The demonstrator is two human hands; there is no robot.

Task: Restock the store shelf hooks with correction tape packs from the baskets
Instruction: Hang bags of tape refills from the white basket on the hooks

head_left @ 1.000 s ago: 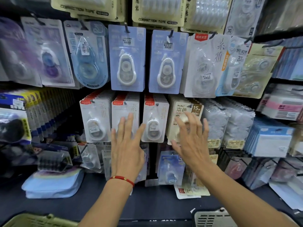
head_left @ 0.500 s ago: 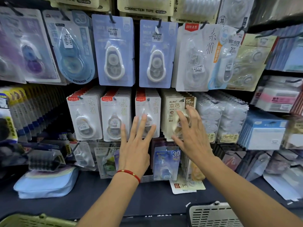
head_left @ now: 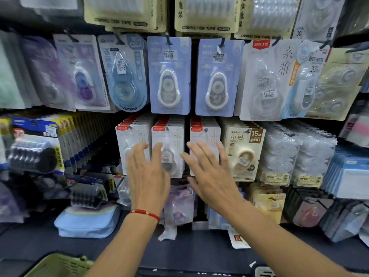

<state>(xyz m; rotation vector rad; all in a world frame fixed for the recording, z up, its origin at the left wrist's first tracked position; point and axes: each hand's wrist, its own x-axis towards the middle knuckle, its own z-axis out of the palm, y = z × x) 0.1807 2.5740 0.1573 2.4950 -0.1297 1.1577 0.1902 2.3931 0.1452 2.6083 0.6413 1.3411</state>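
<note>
Mid-frame: left hand [head_left: 148, 176] and right hand [head_left: 212, 176], fingers spread, empty, covering white packs [head_left: 171, 148]; basket [head_left: 58, 265] cropped lower left.

Pale blue pouch [head_left: 87, 222] on dark shelf [head_left: 199, 250]

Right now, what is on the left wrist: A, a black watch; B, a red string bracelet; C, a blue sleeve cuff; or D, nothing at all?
B: a thin red cord bracelet circles the wrist just below the left hand, whose fingers are spread over the white correction tape packs on the hooks; the forearm is bare, with no watch and no sleeve.
</note>
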